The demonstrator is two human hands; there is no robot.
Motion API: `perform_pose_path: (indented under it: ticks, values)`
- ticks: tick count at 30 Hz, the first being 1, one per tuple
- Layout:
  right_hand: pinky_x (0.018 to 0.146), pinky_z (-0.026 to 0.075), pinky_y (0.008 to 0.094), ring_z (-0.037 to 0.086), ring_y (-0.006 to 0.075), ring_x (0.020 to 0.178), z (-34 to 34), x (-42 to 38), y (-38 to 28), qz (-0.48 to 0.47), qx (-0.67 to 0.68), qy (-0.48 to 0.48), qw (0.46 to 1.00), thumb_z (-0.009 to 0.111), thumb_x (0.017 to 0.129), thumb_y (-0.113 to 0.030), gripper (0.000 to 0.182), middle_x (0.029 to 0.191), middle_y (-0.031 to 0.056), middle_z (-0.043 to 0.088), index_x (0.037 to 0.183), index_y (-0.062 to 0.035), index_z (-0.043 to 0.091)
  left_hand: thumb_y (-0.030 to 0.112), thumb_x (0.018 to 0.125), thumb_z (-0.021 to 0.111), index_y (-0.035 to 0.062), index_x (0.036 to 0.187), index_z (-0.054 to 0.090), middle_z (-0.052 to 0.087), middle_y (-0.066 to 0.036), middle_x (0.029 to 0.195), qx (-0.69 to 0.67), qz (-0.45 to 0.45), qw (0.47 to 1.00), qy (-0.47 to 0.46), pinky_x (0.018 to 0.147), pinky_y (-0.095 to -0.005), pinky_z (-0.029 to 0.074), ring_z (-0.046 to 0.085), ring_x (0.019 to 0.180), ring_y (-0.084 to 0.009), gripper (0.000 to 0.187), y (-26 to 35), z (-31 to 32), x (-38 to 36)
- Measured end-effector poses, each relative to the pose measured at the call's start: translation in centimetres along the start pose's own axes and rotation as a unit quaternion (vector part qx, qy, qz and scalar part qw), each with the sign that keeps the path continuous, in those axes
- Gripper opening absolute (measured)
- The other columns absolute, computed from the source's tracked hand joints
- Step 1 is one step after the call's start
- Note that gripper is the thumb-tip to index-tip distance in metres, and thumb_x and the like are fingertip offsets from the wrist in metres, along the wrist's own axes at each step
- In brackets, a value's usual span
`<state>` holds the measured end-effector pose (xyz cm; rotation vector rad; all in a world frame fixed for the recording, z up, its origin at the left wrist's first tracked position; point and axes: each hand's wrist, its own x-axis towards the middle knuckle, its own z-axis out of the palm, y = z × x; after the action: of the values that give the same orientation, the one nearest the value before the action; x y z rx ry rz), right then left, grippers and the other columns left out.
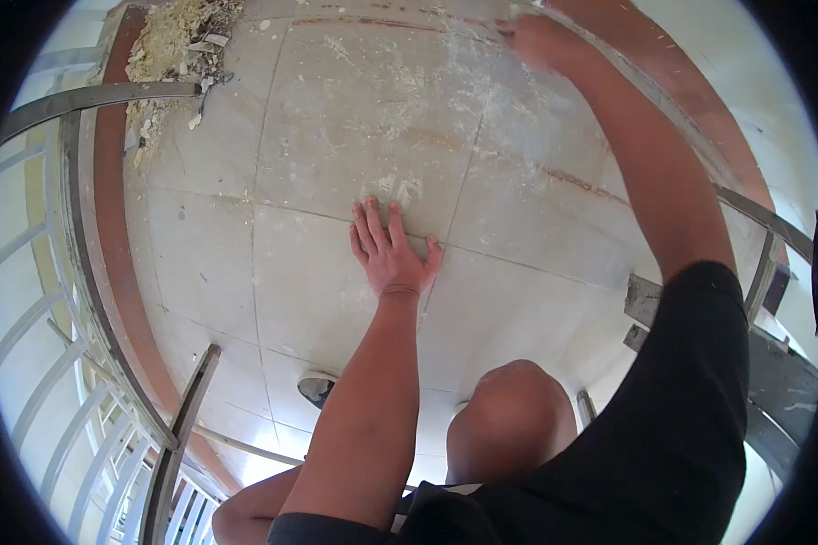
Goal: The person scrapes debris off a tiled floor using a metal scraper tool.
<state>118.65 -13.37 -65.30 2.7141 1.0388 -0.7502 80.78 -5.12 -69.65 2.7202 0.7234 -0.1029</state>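
My left hand (394, 259) lies flat on the pale tiled floor (336, 118), fingers spread, with nothing in it. White scuffs and powdery marks cover the tiles just beyond its fingertips. Far forward on the right, my right hand (541, 44) is low over the floor beside the reddish-brown skirting strip (668, 64). Its fingers look curled closed, but they are blurred; what they hold, if anything, I cannot make out. Reddish streaks run across the tiles near that hand.
A heap of crumbly yellowish debris (177, 41) lies at the far left corner. White railings (36, 318) line the left side, with metal frame legs (184, 409) reaching inward. A grey metal frame (782, 381) stands at right. My bent knee (511, 422) and a shoe (316, 388) are below.
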Motion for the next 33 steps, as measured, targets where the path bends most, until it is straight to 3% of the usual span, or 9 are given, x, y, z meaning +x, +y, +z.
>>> perform_pose_path:
  ticks: [9, 12, 15, 18, 20, 23, 27, 29, 33]
  values:
    - [0.088, 0.05, 0.0412, 0.06, 0.0332, 0.103, -2.2, 6.4, -2.5, -0.128, -0.137, 0.117, 0.975, 0.049, 0.085, -0.015, 0.031, 0.124, 0.0179, 0.057, 0.109, -0.0064, 0.066, 0.045, 0.075, 0.057, 0.0074, 0.138, 0.038, 0.017, -0.019, 0.152, -0.003, -0.011, 1.0, -0.009, 0.114, -0.0531, 0.008, 0.008, 0.143, -0.0376, 0.075, 0.1, -0.2, 0.1]
    - [0.088, 0.049, 0.0462, 0.06, 0.0361, 0.105, -1.3, 8.3, -3.1, 0.004, 0.017, 0.106, 0.994, 0.047, 0.084, -0.013, 0.033, 0.115, 0.0188, 0.063, 0.107, -0.0017, 0.066, 0.041, 0.073, 0.059, 0.0066, 0.137, 0.034, 0.018, -0.02, 0.151, -0.004, 0.003, 1.0, 0.013, 0.113, -0.0535, 0.01, 0.01, 0.142, -0.0392, 0.077, 0.1, -0.1, 0.0]
    - [0.088, 0.049, 0.0468, 0.061, 0.0366, 0.104, -2.0, 9.6, -1.2, -0.149, -0.215, 0.07, 0.963, 0.048, 0.083, -0.014, 0.033, 0.113, 0.0189, 0.063, 0.107, -0.0018, 0.066, 0.041, 0.073, 0.06, 0.0069, 0.137, 0.035, 0.019, -0.02, 0.151, -0.006, -0.001, 1.0, 0.004, 0.113, -0.054, 0.011, 0.01, 0.142, -0.0393, 0.077, 0.1, -0.3, 0.0]
    - [0.087, 0.049, 0.047, 0.063, 0.0372, 0.1, -1.9, 7.5, -1.8, -0.196, -0.155, 0.095, 0.964, 0.047, 0.083, -0.015, 0.035, 0.11, 0.0194, 0.065, 0.113, -0.005, 0.064, 0.041, 0.073, 0.06, 0.0072, 0.137, 0.035, 0.019, -0.02, 0.151, -0.013, -0.003, 1.0, -0.001, 0.113, -0.0543, 0.01, 0.01, 0.142, -0.0392, 0.076, -0.1, -0.1, 0.0]
    - [0.086, 0.05, 0.0469, 0.064, 0.0378, 0.095, -2.9, 5.8, -2.7, -0.102, 0.024, 0.117, 0.988, 0.046, 0.084, -0.016, 0.037, 0.106, 0.0205, 0.065, 0.116, -0.0091, 0.063, 0.041, 0.073, 0.06, 0.0071, 0.137, 0.035, 0.018, -0.02, 0.151, -0.015, -0.003, 1.0, 0.0, 0.113, -0.0543, 0.01, 0.01, 0.142, -0.0392, 0.077, -0.2, -0.1, 0.2]
    - [0.088, 0.049, 0.0468, 0.062, 0.0372, 0.1, -4.4, 8.1, -4.4, -0.137, -0.073, 0.115, 0.981, 0.045, 0.086, -0.019, 0.036, 0.108, 0.0206, 0.064, 0.117, -0.0107, 0.062, 0.041, 0.073, 0.06, 0.0071, 0.138, 0.035, 0.018, -0.019, 0.152, -0.022, -0.009, 1.0, -0.01, 0.113, -0.0541, 0.009, 0.009, 0.143, -0.0389, 0.078, 0.1, -0.2, 0.2]
    - [0.089, 0.048, 0.0475, 0.06, 0.036, 0.104, -5.9, 9.3, -5.8, -0.101, -0.016, 0.081, 0.992, 0.045, 0.087, -0.022, 0.034, 0.111, 0.0192, 0.063, 0.114, -0.0104, 0.062, 0.046, 0.076, 0.057, 0.0068, 0.137, 0.042, 0.017, -0.018, 0.153, -0.023, -0.027, 0.998, -0.05, 0.114, -0.0536, 0.008, 0.008, 0.143, -0.0372, 0.075, -0.1, -0.5, 0.0]
    - [0.086, 0.049, 0.0426, 0.063, 0.0367, 0.093, -4.4, 9.0, -5.7, -0.12, -0.073, 0.064, 0.988, 0.048, 0.089, -0.021, 0.038, 0.102, 0.0206, 0.065, 0.125, -0.0212, 0.06, 0.045, 0.074, 0.058, 0.0068, 0.137, 0.04, 0.018, -0.019, 0.153, -0.029, -0.024, 0.999, -0.039, 0.114, -0.0533, 0.008, 0.007, 0.143, -0.0371, 0.076, 0.1, -0.3, 0.1]
    - [0.084, 0.05, 0.0428, 0.063, 0.0372, 0.094, -3.8, 10.0, -5.5, -0.161, -0.156, 0.061, 0.973, 0.048, 0.089, -0.021, 0.039, 0.103, 0.0209, 0.064, 0.127, -0.0227, 0.059, 0.044, 0.073, 0.059, 0.0068, 0.136, 0.04, 0.019, -0.019, 0.152, -0.026, -0.022, 0.999, -0.037, 0.114, -0.0529, 0.008, 0.008, 0.143, -0.0372, 0.076, -0.1, -0.3, 0.0]
